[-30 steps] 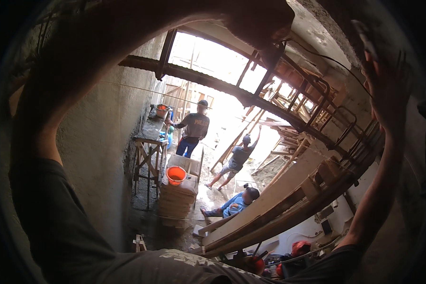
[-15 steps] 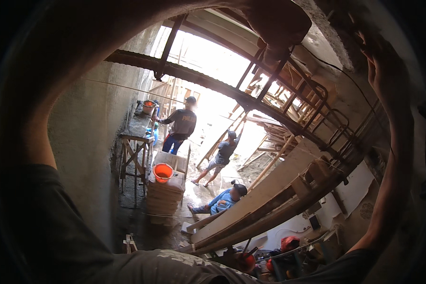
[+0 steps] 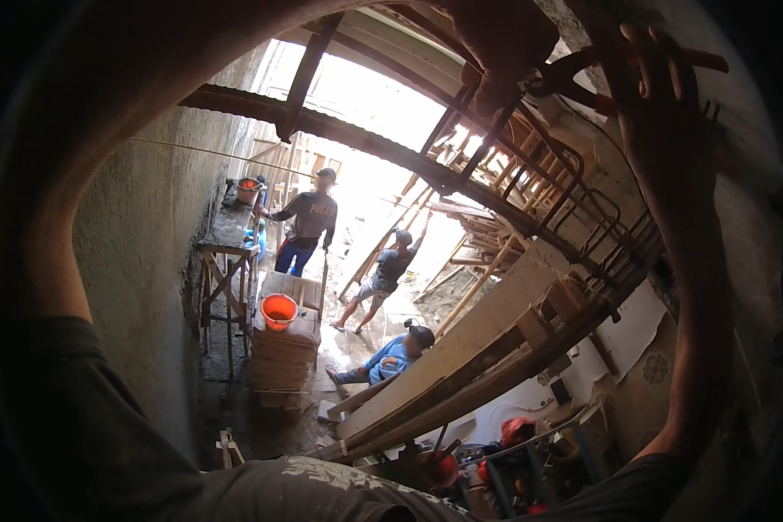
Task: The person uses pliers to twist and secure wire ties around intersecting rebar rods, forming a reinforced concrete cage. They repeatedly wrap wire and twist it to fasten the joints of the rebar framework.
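My left arm curves up along the left side and over the top, ending in my left hand [image 3: 506, 43]. Its fingers look closed by the end of the steel reinforcement cage [image 3: 539, 230], but what they hold is hidden in shadow. At the upper right, my right hand [image 3: 657, 78] has its fingers round the red handles of a pair of pincers [image 3: 574, 80]. One handle sticks out past the fingers. The pincers' jaws are beside my left hand, near the upper bars; whether they grip wire cannot be seen. The long ribbed bars of the cage run diagonally below both hands.
Planks [image 3: 478, 365] slope below the cage. Down on the floor are an orange bucket [image 3: 279, 311] on stacked material, a wooden trestle [image 3: 226, 287] by the grey wall [image 3: 139, 261], and three people, one seated [image 3: 391, 357]. Tools and a red bag [image 3: 518, 431] lie at lower right.
The pincers have come into view in my right hand, which has moved left and in towards my left hand. The whole scene has shifted slightly left in the view.
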`<state>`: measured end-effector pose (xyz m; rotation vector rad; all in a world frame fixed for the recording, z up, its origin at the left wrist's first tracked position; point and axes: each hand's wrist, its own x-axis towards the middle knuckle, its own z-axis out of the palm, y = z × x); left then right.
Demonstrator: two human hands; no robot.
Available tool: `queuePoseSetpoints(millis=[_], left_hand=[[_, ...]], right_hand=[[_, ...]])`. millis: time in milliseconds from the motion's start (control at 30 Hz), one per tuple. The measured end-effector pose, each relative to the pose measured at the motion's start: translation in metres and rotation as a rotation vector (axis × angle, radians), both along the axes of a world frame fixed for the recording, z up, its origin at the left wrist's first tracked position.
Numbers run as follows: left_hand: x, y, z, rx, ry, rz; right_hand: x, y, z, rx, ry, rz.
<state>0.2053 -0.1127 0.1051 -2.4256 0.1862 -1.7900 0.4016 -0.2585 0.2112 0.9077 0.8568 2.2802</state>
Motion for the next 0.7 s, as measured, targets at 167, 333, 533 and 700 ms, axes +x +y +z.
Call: queuePoseSetpoints(millis=[167, 333, 533, 700], left_hand=[[-0.002, -0.003, 0.0, 0.001, 0.016, 0.004], [-0.004, -0.001, 0.001, 0.003, 0.016, 0.019], [0.003, 0.006, 0.008, -0.002, 0.021, 0.01], [0.007, 0.014, 0.011, 0.004, 0.004, 0.002]], right_hand=[[-0.003, 0.044, 0.019, 0.029, -0.352, 0.327], [-0.009, 0.047, 0.02, -0.204, -0.397, 0.539], [-0.038, 0.026, 0.004, -0.195, -0.209, 0.32], [-0.058, 0.039, -0.011, 0.073, 0.073, 0.224]])
